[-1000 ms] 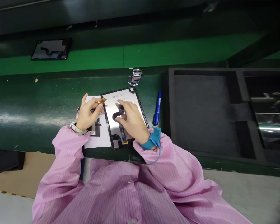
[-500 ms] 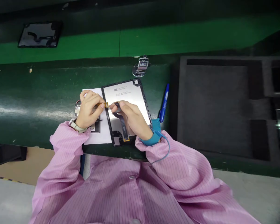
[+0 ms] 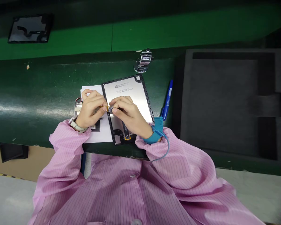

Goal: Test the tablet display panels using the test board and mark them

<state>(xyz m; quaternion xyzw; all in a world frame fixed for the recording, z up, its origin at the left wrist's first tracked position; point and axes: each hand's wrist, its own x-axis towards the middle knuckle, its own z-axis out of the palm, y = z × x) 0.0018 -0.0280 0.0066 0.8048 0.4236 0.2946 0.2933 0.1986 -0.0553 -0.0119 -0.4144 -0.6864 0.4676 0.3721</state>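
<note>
Lying beneath the two narrow pinches, the display panel (image 3: 140, 99) is bordered, under the left hand (image 3: 90, 109), by a white sheet (image 3: 105, 131), while the dark ribbon cable (image 3: 125, 130) is pinched by the right hand (image 3: 128, 113), just beside the gold strip (image 3: 107, 108) held between the left thumb and fingers.
</note>
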